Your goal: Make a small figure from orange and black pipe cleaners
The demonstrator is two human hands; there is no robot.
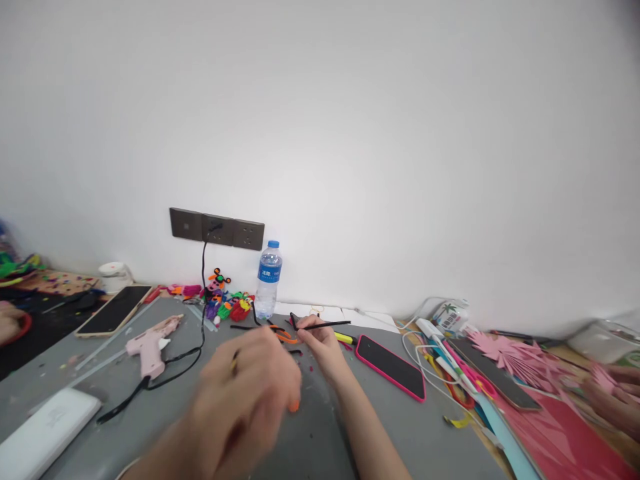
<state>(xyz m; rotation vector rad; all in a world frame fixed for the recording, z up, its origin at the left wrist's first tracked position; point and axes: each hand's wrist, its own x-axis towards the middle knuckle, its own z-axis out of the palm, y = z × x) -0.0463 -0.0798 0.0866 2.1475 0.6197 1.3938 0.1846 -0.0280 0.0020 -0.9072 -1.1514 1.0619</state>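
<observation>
My right hand (319, 343) pinches a bent black pipe cleaner (330, 325), whose long end points right and short end sticks up. Closer to the camera, my left hand (245, 393) is smeared by motion, its fingers curled inward and a ring on one finger. A small orange bit (294, 405) shows at its fingertips; I cannot make out what it is. Behind the hands lie orange pipe cleaners (285, 335) and another black pipe cleaner (255, 313). Colourful fuzzy pipe-cleaner figures (233, 303) are heaped by the wall.
A water bottle (269, 283) stands at the wall. On the grey mat lie a pink glue gun (147, 345) with its cord, a white power bank (50, 433) and a pink-cased phone (391, 368). Right are scissors (480, 381) and red paper (565, 433); other people's hands (613, 397) show at the edges.
</observation>
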